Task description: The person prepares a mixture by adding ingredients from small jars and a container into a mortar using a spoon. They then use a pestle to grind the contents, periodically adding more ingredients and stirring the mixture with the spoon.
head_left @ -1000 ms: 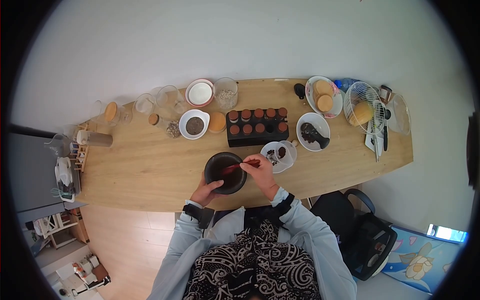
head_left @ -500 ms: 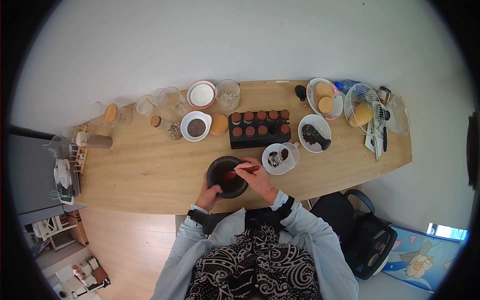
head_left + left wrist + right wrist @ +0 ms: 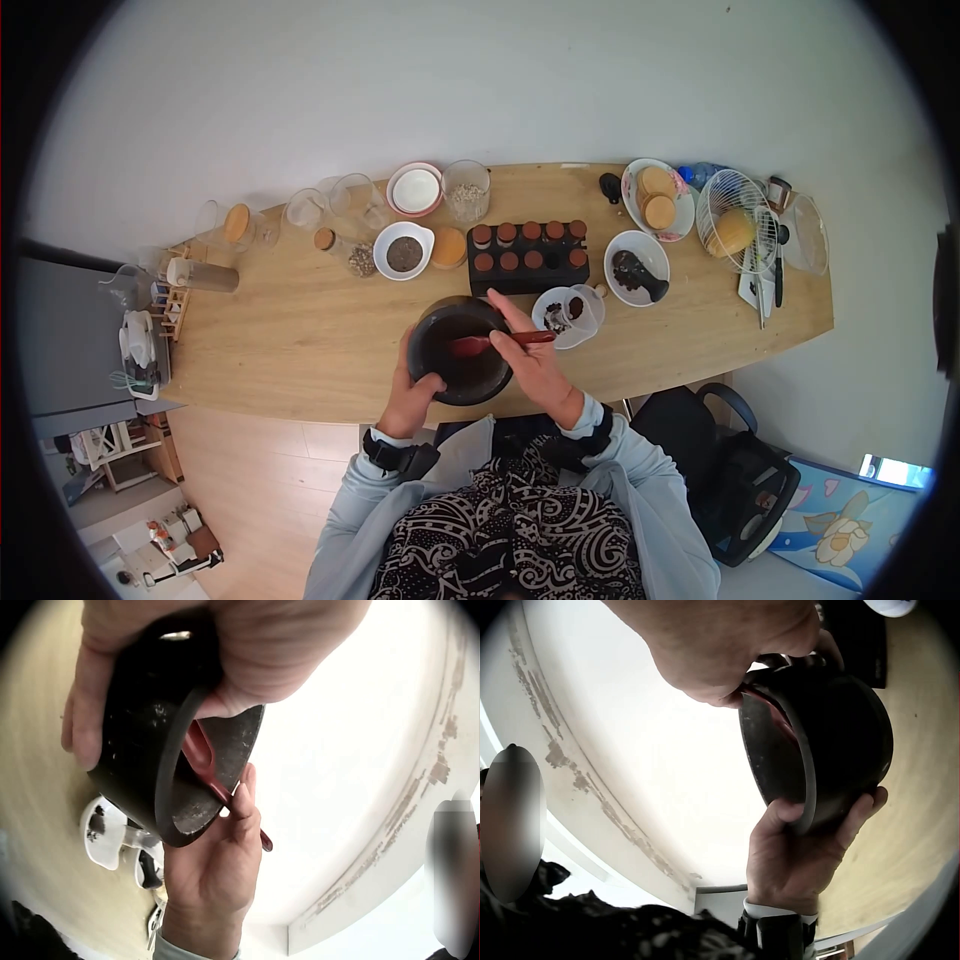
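A dark round bowl [image 3: 478, 378] is held up above the table's near edge, its mouth tilted toward the person. The left hand [image 3: 406, 400] grips its left side, thumb over the rim and fingers round the outside, as the left wrist view shows of the bowl [image 3: 135, 765]. The right hand [image 3: 545, 380] is at the bowl's right side, its thumb on the handle of a red spoon [image 3: 530, 338] and its other fingers against the bowl's outer wall. The spoon's head lies inside the bowl; the bowl's contents are hard to make out.
Behind the bowl stands a black rack [image 3: 530, 276] of brown-capped jars. White bowls [image 3: 420, 235] with dark contents, a white bowl with a black pestle [image 3: 628, 272], glass jars [image 3: 466, 190], and a wire basket [image 3: 735, 195] stand on the wooden table [image 3: 290, 350].
The bowl has risen toward the head camera and tilted. The right hand has moved from holding the spoon over the bowl to the bowl's right side, the spoon still with it.
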Demonstrator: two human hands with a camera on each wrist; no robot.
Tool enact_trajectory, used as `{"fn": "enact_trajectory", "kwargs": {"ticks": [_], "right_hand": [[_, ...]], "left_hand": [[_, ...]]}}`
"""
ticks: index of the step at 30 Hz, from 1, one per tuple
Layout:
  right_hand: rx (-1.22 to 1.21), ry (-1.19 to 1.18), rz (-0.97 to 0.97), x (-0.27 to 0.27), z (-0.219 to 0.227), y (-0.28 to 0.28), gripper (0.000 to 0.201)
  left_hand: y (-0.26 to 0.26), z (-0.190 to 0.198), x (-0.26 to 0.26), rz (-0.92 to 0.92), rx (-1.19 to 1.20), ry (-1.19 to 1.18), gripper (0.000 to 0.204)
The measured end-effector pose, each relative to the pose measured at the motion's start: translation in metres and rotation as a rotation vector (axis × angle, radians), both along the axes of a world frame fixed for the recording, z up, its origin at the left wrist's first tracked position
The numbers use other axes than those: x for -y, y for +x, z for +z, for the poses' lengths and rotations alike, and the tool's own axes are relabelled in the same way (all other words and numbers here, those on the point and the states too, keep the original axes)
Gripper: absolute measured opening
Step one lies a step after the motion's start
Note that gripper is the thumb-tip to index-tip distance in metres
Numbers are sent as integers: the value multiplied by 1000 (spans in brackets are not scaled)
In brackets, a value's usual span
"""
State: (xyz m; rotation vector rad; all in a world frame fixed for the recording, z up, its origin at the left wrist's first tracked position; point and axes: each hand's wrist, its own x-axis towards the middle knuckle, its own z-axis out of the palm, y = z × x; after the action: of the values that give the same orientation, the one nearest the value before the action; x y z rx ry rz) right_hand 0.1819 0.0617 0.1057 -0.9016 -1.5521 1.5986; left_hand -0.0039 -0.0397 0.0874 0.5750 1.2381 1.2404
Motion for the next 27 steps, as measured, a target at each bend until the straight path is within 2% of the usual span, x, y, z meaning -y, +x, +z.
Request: {"fn": "enact_trajectory", "kwargs": {"ticks": [6,9,13,17,20,27], "right_hand": [[19,183,-29,-35,50,30,44],[11,269,-46,-56,69,49,45],[12,370,-84,-76,88,76,44],[-22,394,-131,-86,88,98,45],[-10,426,-182,-87,79,114,44],[11,513,-206,-93,55,142,42]], "left_hand": [[19,50,-47,-37,-26,176,90],[32,56,-78,-67,-12,299,89],[55,67,-116,-110,-6,341,90],[78,69,-143,-131,-135,527,90],[93,62,-155,-143,-231,574,92],[122,53,-164,-155,-229,602,90]]}}
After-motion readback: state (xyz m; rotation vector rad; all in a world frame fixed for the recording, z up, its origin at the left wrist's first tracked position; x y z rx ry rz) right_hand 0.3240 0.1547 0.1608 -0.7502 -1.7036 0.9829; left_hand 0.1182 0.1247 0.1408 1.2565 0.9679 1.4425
